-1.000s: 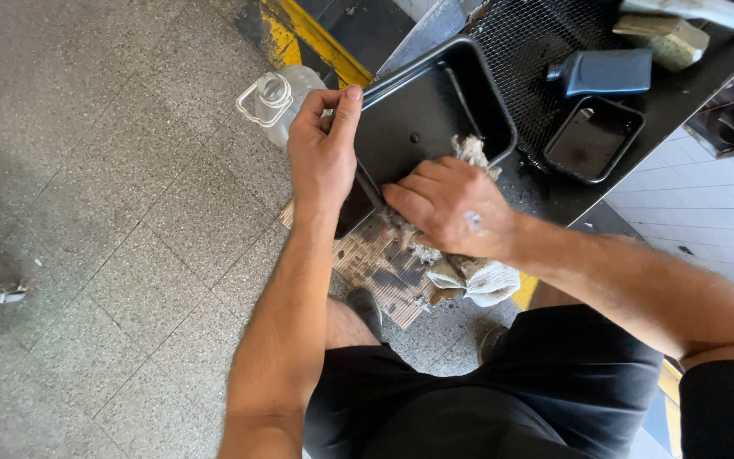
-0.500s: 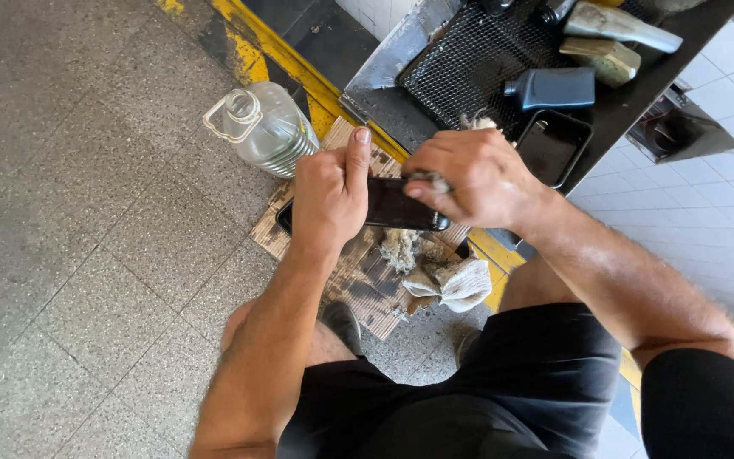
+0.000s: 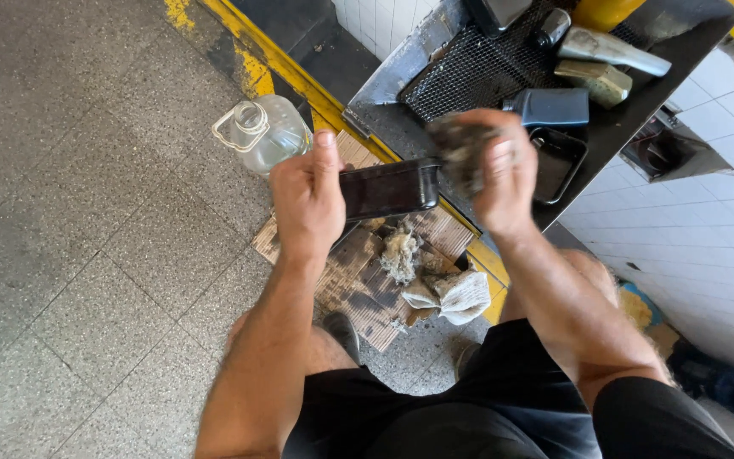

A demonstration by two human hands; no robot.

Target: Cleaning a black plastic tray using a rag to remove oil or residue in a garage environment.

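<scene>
My left hand [image 3: 309, 202] grips a black rectangular tray [image 3: 388, 188] by its left end and holds it on edge in front of me, above the floor. My right hand [image 3: 494, 170] is closed on a dirty grey rag [image 3: 460, 149] and presses it against the tray's right end. Below the tray, a clump of grey cotton waste [image 3: 399, 253] and a crumpled cloth [image 3: 460, 293] lie on a piece of corrugated cardboard [image 3: 354, 285].
A clear plastic jug [image 3: 263, 132] stands on the floor at the cardboard's far corner. On the dark metal bench [image 3: 605, 127] to the right lie a mesh grate [image 3: 477, 72], a small black tray [image 3: 558, 161], a blue-grey container [image 3: 551, 107] and a bottle. A yellow curb [image 3: 252, 64] borders the tiled floor.
The black tray has been lifted off the bench and turned on edge. My right hand has moved from inside the tray to its right end with the rag.
</scene>
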